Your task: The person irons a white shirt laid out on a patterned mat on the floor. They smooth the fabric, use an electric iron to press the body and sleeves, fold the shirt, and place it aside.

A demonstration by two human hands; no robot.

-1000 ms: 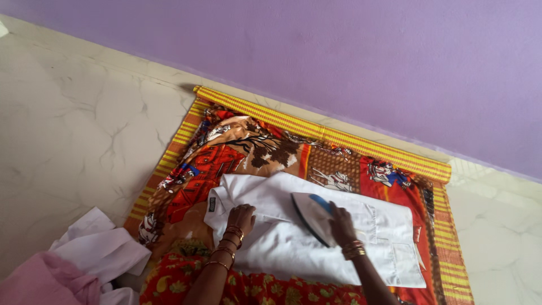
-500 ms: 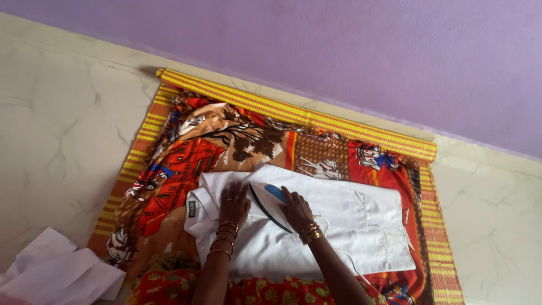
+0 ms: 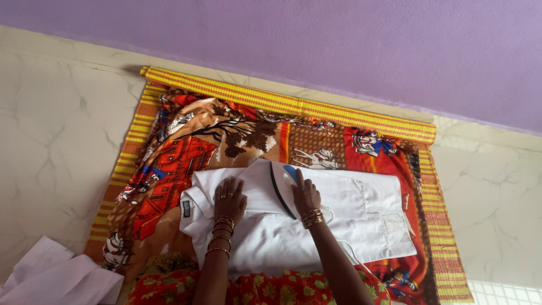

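Two hands work a white shirt (image 3: 316, 226) spread on the printed cloth (image 3: 186, 152). Left hand (image 3: 228, 197) lies open and flat on it; right hand (image 3: 305, 195) grips the iron (image 3: 280, 183). Best kept taut ahead of the soleplate, fingers clear.

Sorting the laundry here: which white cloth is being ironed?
The white garment spread on the patterned orange cloth, under the left hand and the iron; the other white cloth lies crumpled on the floor.

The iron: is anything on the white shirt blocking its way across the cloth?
Only the left hand, pressed flat on the white shirt just beside the iron. The right hand grips the iron; on its other side the shirt lies bare.
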